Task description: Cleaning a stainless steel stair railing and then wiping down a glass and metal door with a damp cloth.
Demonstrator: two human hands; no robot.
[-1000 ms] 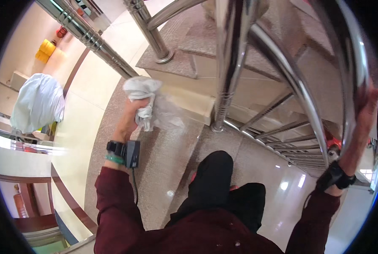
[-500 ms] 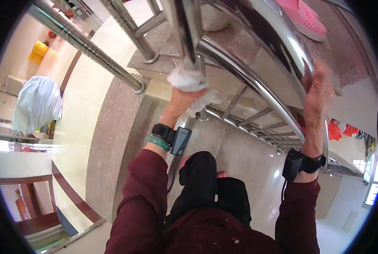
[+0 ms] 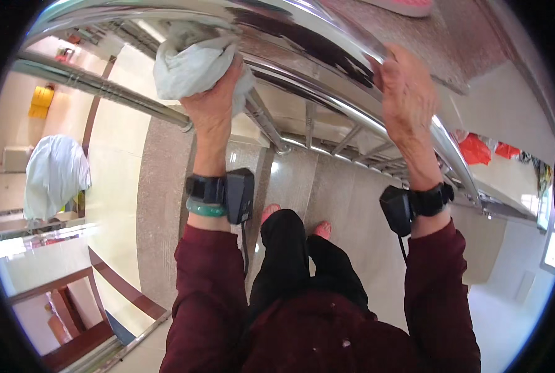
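A crumpled white cloth (image 3: 193,67) is bunched in my left hand (image 3: 212,109), whose fingers close around it. The cloth lies against the shiny metal stair railing, near the top of an upright post (image 3: 264,121); what part of the metal lies beneath it is hidden. My right hand (image 3: 408,90) is wrapped over the thick chrome handrail (image 3: 343,34) further right, with its thumb side towards the rail's far end. Black straps with small boxes sit on both wrists.
Below the handrail runs a lower bar with short balusters (image 3: 346,138). Stone steps (image 3: 165,205) lie at left and underfoot. A white cloth-draped object (image 3: 57,177) and a yellow item (image 3: 41,101) are further left. A pink shoe (image 3: 408,6) rests at the top; red bags (image 3: 474,149) lie at right.
My left hand and the cloth have moved up and to the left, from lower on the post to the handrail's height. My right hand has shifted left and up along the handrail.
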